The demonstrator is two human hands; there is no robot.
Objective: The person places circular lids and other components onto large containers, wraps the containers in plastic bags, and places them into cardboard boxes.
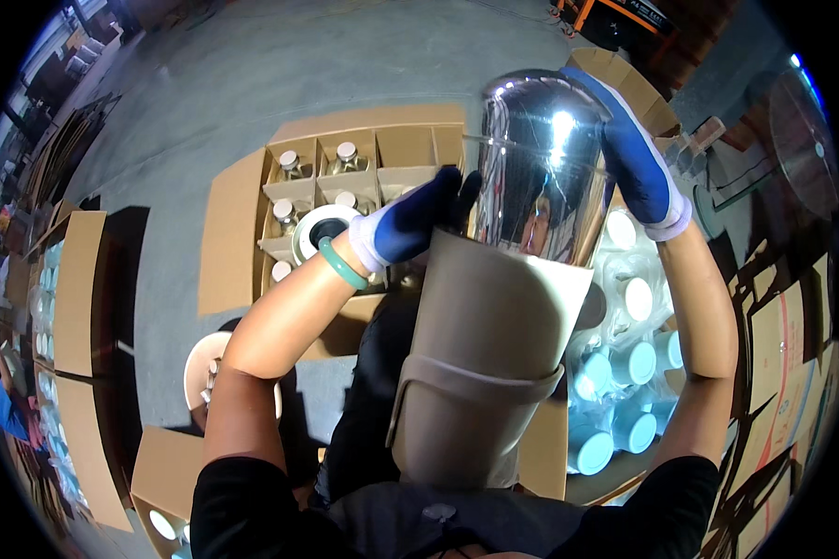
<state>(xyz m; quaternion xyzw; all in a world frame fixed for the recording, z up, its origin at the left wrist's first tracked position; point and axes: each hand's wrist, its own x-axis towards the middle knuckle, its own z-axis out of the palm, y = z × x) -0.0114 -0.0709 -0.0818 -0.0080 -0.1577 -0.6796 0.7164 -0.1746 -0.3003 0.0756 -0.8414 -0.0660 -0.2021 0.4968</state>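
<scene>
Right hand [639,158] lies extended along the mirrored flask liner [536,172] projecting from the beige jug casing [483,321]; left hand [424,219]: closure cannot be determined.

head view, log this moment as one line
right hand: against right side of silver cylinder; left hand: at its left side; cylinder: partly inside tilted beige container; divided carton: holding bottles

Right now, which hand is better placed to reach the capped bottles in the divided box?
Left, likely. The left hand overlaps the box in view, left of the silver liner; the right hand is against the liner's right side and would have to cross it.
</scene>
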